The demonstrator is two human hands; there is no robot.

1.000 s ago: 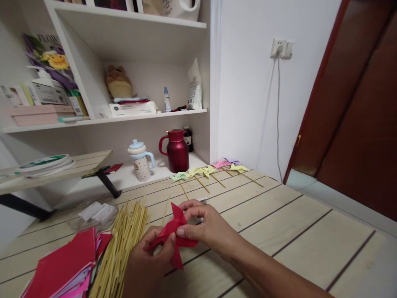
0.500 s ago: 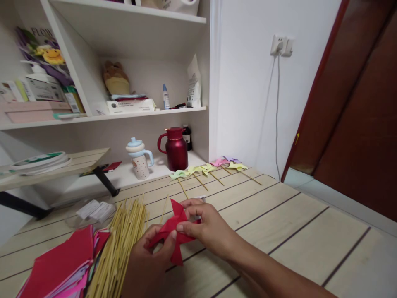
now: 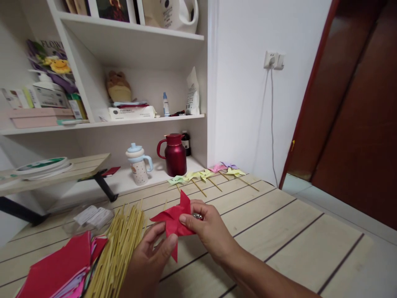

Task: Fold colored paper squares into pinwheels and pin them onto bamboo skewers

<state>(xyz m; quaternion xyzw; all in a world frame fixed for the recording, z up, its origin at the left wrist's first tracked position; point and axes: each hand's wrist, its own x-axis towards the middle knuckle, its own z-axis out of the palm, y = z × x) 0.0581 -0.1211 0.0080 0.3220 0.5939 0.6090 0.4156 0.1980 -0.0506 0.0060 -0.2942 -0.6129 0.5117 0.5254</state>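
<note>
A red paper pinwheel [image 3: 175, 219] with folded, pointed blades is held above the table, without a stick on it. My right hand [image 3: 209, 227] pinches its right side near the centre, thumb in front and fingers behind. My left hand [image 3: 151, 252] is at its lower left, the thumb tip against the bottom blade and the fingers curled at the left edge. A small shiny silver thing [image 3: 197, 216] shows beside my right thumb; its kind is unclear. Left of my hands lie a bundle of thin wooden sticks [image 3: 119, 244] and a stack of coloured paper sheets [image 3: 58, 265], red on top.
Several pastel pinwheels on sticks [image 3: 204, 175] lie along the slatted table's [image 3: 279, 244] far edge. A clear container with white packets [image 3: 93, 216] sits behind the sticks. On the shelf stand a dark red jug [image 3: 175, 157] and a cup with a blue lid [image 3: 139, 165].
The red pinwheel has turned and its left blade now points out freely. My left fingers have loosened and shifted down its edge. The camera view has tilted up slightly.
</note>
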